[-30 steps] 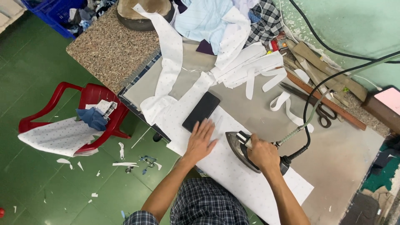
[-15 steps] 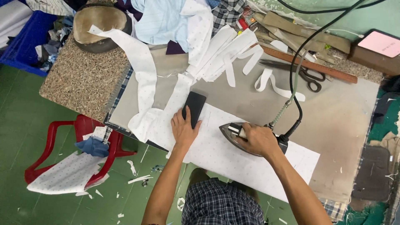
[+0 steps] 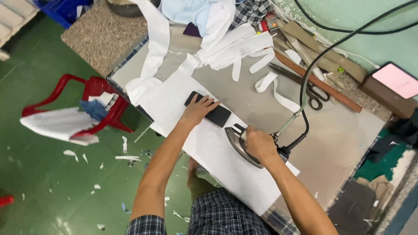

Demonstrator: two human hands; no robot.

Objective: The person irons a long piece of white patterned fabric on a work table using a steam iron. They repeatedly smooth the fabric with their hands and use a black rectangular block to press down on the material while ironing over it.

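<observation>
A long white dotted fabric piece [image 3: 209, 148] lies across the grey padded ironing board [image 3: 331, 135]. My right hand [image 3: 257, 146] grips the handle of a dark clothes iron [image 3: 238, 146] that rests on the fabric. My left hand [image 3: 198, 109] lies on top of a flat black rectangular block [image 3: 215, 114] that sits on the fabric just beyond the iron's tip. The iron's black cord [image 3: 313, 61] runs up and away to the right.
White fabric strips [image 3: 244, 50] and a shirt pile lie at the far side of the board. Large scissors [image 3: 305, 85] and a wooden ruler [image 3: 322, 85] lie at the right. A red plastic chair [image 3: 100, 93] with cloth stands left on the green floor.
My left hand has slid onto the black block, which has turned to lie crosswise on the fabric. The iron stays on the fabric in my right hand. The camera view has shifted.
</observation>
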